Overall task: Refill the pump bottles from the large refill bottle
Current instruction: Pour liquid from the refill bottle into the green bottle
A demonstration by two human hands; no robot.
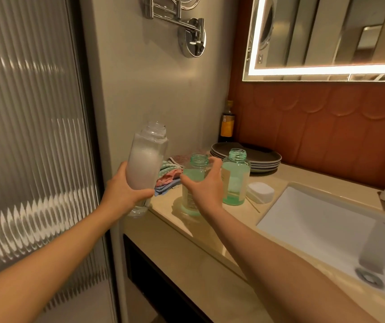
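Observation:
My left hand (126,192) grips a tall clear refill bottle (146,159), uncapped and holding white foamy liquid, tilted slightly right above the counter's left end. Two green-tinted pump bottles stand open-necked on the counter, with no pump heads on them. My right hand (204,185) wraps around the nearer green bottle (195,166), thumb on its left and fingers on its right shoulder. The second green bottle (236,176) stands just to the right, partly filled with greenish liquid.
A white soap box (260,191) lies beside the bottles. Folded cloths (170,176) and a stack of dark plates (256,157) sit behind, with a dark bottle (227,122) in the corner. The sink (326,229) fills the right side. The beige counter (198,238) edge runs diagonally.

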